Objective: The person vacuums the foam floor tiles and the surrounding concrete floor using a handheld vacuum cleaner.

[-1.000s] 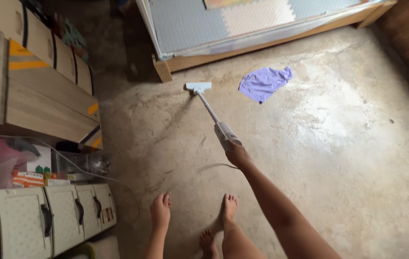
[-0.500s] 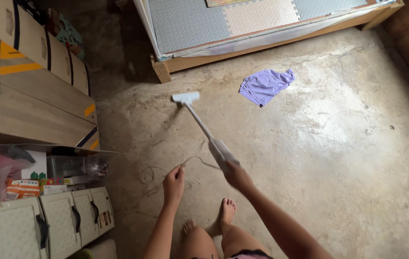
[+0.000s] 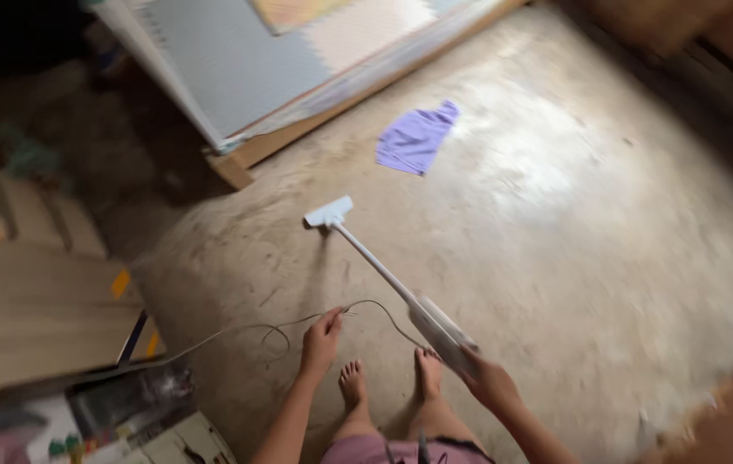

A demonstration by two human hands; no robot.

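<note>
White stick vacuum [image 3: 383,271] on bare concrete, its flat head [image 3: 329,212] resting on the floor [image 3: 572,223] ahead of my feet.

My right hand [image 3: 486,381] is closed around the vacuum's handle; my left hand [image 3: 322,340] pinches its thin cord [image 3: 272,326], which trails left across the concrete. A purple cloth [image 3: 416,137] lies crumpled well beyond the head, near a wooden-framed platform [image 3: 246,155] covered in foam mats. Wooden boards [image 3: 31,318] lean at my left.

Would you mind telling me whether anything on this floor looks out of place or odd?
A crumpled purple cloth lies alone on the bare concrete floor, near the wooden frame. The vacuum cord also trails loose across the floor from the left hand.
</note>
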